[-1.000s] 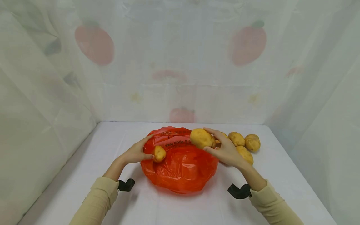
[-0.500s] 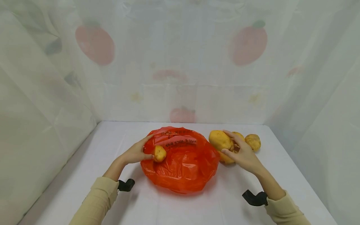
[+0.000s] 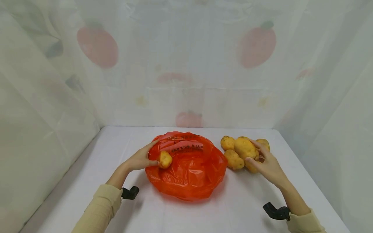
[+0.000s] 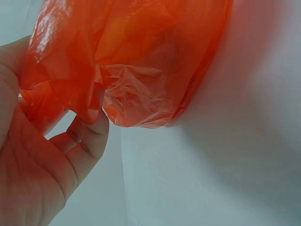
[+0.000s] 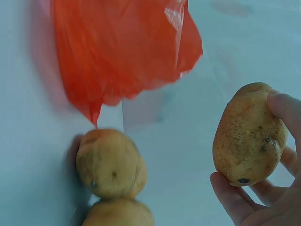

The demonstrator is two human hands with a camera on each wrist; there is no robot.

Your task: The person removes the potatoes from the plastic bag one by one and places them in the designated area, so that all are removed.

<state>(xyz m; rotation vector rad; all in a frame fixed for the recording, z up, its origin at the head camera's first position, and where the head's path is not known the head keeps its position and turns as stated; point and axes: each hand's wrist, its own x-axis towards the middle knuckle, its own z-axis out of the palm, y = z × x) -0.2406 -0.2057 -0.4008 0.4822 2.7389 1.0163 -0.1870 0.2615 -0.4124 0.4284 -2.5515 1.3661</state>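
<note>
A red plastic bag [image 3: 189,174] stands with its mouth open in the middle of the table. My left hand [image 3: 142,158] grips the left side of its rim; the left wrist view shows my fingers [image 4: 89,141] curled at the film. Just by that thumb, a potato [image 3: 165,160] shows within the bag's mouth. To the right of the bag, my right hand [image 3: 269,166] holds a large oblong potato [image 5: 249,134] between thumb and fingers. In the right wrist view it is raised off the table. Behind and below it in the head view lie several other potatoes [image 3: 233,159], partly hidden.
A white cloth covers the table [image 3: 122,136]. Pale curtains with faded fruit prints [image 3: 189,58] enclose the back and sides. One loose potato [image 5: 112,162] lies close to the bag in the right wrist view.
My right hand has moved right with the potato, from over the bag's right rim to over the potato group. My left hand and the bag have stayed put.
</note>
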